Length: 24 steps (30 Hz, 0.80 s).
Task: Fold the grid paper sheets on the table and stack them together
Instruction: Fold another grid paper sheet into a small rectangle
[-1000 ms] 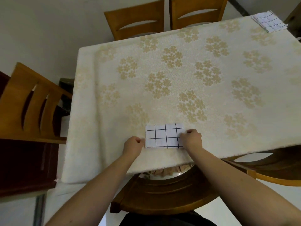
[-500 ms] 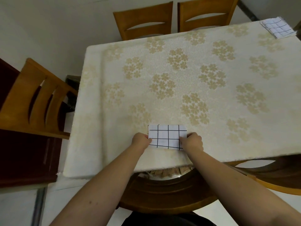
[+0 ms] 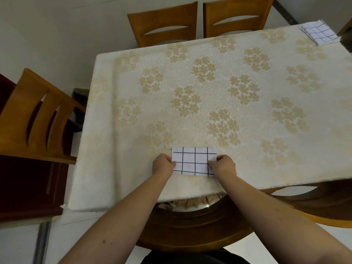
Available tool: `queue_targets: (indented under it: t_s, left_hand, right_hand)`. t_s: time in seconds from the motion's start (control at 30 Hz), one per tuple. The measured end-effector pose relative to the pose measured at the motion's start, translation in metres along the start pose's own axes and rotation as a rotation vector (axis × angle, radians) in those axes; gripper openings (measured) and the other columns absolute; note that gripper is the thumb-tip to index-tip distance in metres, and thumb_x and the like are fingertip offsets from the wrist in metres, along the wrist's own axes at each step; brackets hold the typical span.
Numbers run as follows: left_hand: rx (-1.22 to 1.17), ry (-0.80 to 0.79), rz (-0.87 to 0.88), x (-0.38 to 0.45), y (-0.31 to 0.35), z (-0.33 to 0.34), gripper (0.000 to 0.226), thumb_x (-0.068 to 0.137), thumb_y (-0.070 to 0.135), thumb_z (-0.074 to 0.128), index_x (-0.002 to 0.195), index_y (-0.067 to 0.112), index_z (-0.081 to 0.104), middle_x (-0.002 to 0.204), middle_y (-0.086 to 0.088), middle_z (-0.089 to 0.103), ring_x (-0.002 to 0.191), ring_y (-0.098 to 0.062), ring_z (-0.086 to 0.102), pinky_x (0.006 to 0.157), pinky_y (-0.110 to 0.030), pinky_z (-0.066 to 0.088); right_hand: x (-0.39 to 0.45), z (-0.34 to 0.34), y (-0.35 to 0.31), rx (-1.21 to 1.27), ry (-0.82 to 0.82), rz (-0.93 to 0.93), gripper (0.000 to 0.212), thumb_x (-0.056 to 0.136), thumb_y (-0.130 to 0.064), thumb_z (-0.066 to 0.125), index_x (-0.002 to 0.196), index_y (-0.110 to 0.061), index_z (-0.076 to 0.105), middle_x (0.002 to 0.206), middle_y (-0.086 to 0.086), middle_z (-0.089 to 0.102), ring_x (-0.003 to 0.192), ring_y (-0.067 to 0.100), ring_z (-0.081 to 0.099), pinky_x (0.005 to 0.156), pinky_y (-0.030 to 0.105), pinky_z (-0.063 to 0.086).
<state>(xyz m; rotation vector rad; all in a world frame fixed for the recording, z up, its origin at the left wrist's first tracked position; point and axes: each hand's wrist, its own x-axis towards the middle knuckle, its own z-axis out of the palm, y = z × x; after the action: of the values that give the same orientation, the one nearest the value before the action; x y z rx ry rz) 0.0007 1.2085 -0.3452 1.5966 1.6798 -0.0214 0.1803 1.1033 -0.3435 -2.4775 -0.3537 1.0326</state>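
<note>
A folded white sheet of grid paper (image 3: 193, 161) with black lines lies near the front edge of the table (image 3: 209, 92). My left hand (image 3: 162, 165) pinches its left edge with curled fingers. My right hand (image 3: 223, 165) pinches its right edge the same way. The near edge of the paper looks slightly lifted between the two hands. A stack of folded grid paper sheets (image 3: 320, 33) lies at the far right corner of the table.
The table wears a cream cloth with gold flower patterns. Two wooden chairs (image 3: 200, 20) stand at the far side, one wooden chair (image 3: 36, 115) at the left, and a dark wooden chair (image 3: 190, 225) is under my arms at the front.
Both hands have shifted inward and onto the paper's side edges, and its near edge has risen a little. The camera view has moved slightly; the far stack stays put.
</note>
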Motion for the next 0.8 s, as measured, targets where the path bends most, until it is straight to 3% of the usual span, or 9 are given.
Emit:
queue_targets:
  t_s: [0.13, 0.3, 0.47, 0.63, 0.8]
  left_hand:
    - [0.006, -0.034, -0.010, 0.002, 0.001, 0.003, 0.038, 0.087, 0.028, 0.071, 0.117, 0.009, 0.056, 0.114, -0.007, 0.063, 0.099, -0.022, 0.060, 0.078, -0.026, 0.044]
    - [0.063, 0.007, -0.032, 0.002, 0.000, 0.009, 0.034, 0.087, 0.026, 0.070, 0.115, 0.014, 0.055, 0.113, -0.007, 0.062, 0.099, -0.024, 0.060, 0.087, -0.037, 0.051]
    - [0.083, 0.025, -0.051, -0.001, 0.000, 0.011, 0.031, 0.088, 0.026, 0.069, 0.112, 0.015, 0.054, 0.111, -0.006, 0.062, 0.098, -0.024, 0.060, 0.087, -0.039, 0.050]
    - [0.079, 0.018, -0.055, 0.000, 0.000, 0.010, 0.029, 0.087, 0.026, 0.070, 0.109, 0.016, 0.053, 0.109, -0.005, 0.063, 0.094, -0.023, 0.060, 0.084, -0.038, 0.051]
    - [0.060, 0.015, -0.064, 0.001, 0.000, 0.009, 0.027, 0.086, 0.025, 0.071, 0.104, 0.018, 0.052, 0.107, -0.005, 0.062, 0.086, -0.020, 0.056, 0.083, -0.036, 0.051]
  right_hand:
    - [0.002, -0.003, -0.003, -0.007, -0.033, 0.003, 0.018, 0.084, -0.032, 0.068, 0.093, -0.020, 0.058, 0.091, 0.001, 0.064, 0.083, 0.022, 0.062, 0.082, 0.040, 0.054]
    - [0.002, -0.005, -0.001, 0.014, -0.068, -0.016, 0.016, 0.082, -0.031, 0.069, 0.073, -0.020, 0.063, 0.078, 0.001, 0.066, 0.071, 0.019, 0.061, 0.074, 0.035, 0.055]
    - [-0.002, -0.007, 0.001, 0.048, -0.059, -0.061, 0.015, 0.082, -0.029, 0.071, 0.085, -0.014, 0.066, 0.084, 0.004, 0.068, 0.079, 0.022, 0.064, 0.072, 0.034, 0.053]
    - [-0.004, -0.010, 0.000, 0.166, -0.075, -0.086, 0.018, 0.080, -0.022, 0.072, 0.078, -0.019, 0.054, 0.083, 0.000, 0.061, 0.080, 0.019, 0.060, 0.074, 0.035, 0.053]
    - [-0.003, -0.015, 0.003, 0.398, -0.227, 0.011, 0.013, 0.083, -0.017, 0.073, 0.093, -0.013, 0.065, 0.092, 0.006, 0.070, 0.086, 0.025, 0.067, 0.079, 0.040, 0.057]
